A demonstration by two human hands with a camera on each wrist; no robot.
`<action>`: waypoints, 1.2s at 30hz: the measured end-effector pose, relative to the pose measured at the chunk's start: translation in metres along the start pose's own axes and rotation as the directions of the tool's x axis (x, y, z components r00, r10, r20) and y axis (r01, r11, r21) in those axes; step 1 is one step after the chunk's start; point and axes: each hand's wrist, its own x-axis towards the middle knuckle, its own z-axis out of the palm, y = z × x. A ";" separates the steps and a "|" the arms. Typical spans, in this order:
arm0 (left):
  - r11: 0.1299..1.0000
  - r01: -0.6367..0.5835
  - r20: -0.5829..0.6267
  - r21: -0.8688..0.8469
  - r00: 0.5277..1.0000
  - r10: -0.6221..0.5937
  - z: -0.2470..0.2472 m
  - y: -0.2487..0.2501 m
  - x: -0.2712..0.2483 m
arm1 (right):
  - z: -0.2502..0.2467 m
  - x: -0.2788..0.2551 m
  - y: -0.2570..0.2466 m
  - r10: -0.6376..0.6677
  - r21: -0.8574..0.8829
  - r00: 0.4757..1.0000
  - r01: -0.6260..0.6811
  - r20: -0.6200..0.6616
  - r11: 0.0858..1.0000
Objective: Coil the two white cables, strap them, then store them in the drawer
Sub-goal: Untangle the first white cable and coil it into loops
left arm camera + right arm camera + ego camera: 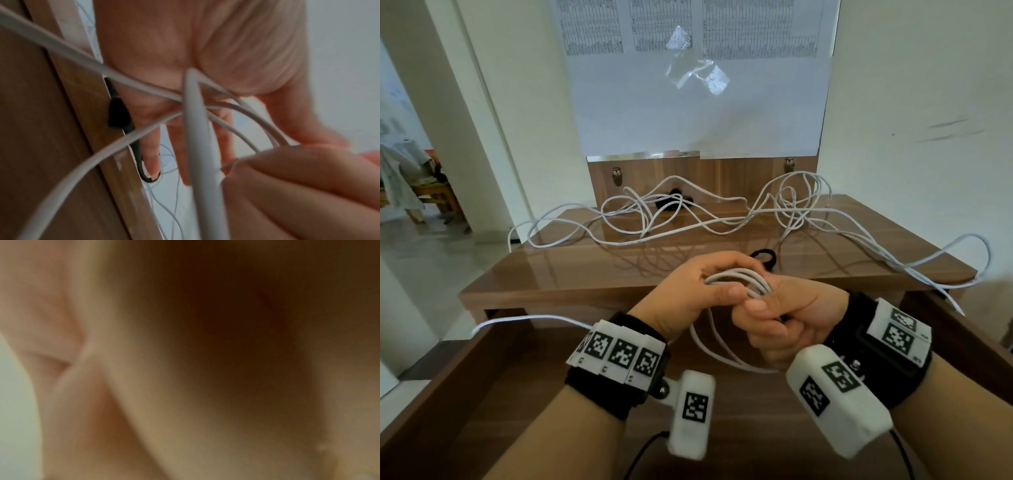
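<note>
While the left hand (688, 291) curls over the top of a half-made coil (739, 281) of white cable, the right hand (784, 318) grips the same loops from below, fist closed round them, above the open drawer (500, 377). The rest of the cable (688, 219) lies tangled on the desk (585, 270), with one black strap (765, 257) just beyond the hands and another (671, 202) further back. To coil well, each new loop should probably match the others, fed in without twist, the slack drawn gently so the tangle doesn't knot.
</note>
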 end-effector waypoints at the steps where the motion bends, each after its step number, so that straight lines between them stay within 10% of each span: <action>1: 0.999 0.014 -0.064 0.049 0.998 -0.011 -0.002 -0.002 0.000 | -0.003 -0.002 -0.001 -0.024 -0.005 0.999 0.024 -0.027 1.000; 6: 0.987 0.151 -0.281 0.054 0.951 -0.131 0.001 -0.007 0.004 | -0.025 -0.019 -0.009 -0.085 0.012 0.937 0.095 -0.338 0.995; 12: 0.975 0.174 -0.266 0.141 0.955 -0.132 0.004 -0.017 0.006 | -0.020 -0.018 -0.015 -0.204 0.108 0.747 0.346 -0.633 0.932; 22: 0.998 0.027 -0.422 0.063 0.907 0.002 0.004 0.000 0.007 | -0.015 -0.011 -0.011 -0.291 0.083 0.888 0.340 -0.356 0.937; 29: 0.941 0.115 -0.287 0.318 0.958 -0.020 0.010 -0.008 0.007 | -0.014 -0.014 -0.015 -0.252 0.135 0.825 0.364 -0.506 0.921; 33: 0.916 0.185 -0.265 0.357 0.960 -0.091 0.011 -0.010 0.004 | -0.024 -0.024 -0.021 -0.361 0.291 0.721 0.609 -0.591 0.738; 36: 0.794 0.291 -0.228 0.533 0.954 -0.197 0.011 -0.014 0.004 | -0.030 -0.041 -0.029 -0.431 0.301 0.527 0.818 -0.733 0.489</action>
